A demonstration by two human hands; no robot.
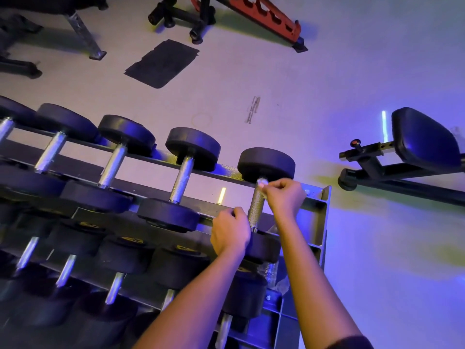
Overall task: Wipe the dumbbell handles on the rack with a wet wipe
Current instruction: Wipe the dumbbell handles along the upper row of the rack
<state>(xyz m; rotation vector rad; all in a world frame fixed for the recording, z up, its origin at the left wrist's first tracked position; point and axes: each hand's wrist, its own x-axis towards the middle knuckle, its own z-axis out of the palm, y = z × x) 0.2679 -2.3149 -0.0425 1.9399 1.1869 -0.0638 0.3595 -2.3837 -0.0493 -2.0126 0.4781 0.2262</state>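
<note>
Dumbbells [110, 159] with black round heads and knurled steel handles lie in a row on the top tier of the rack [324, 205], with more on the tiers below. At the right end of the top tier sits the end dumbbell [266, 163], its handle [256, 207] showing bare between the two hands. The right hand [285, 196] is up at the far end of that handle, just under the far head — thumb and fingertips pinched together on a small bunched wet wipe [262, 183], which is pressed to the steel. The left hand [230, 234] sits at the near end of the handle, just left of it, by the front rail. Its fingers are curled tight, but whether they grip the near head, the rail or nothing I cannot tell. Both forearms reach in from the bottom edge of the view. Beyond the rack's right corner post stands a padded bench [425, 139] on the pale floor [327, 84] — farther off lie a dark mat [162, 62] and a red frame [266, 16].
</note>
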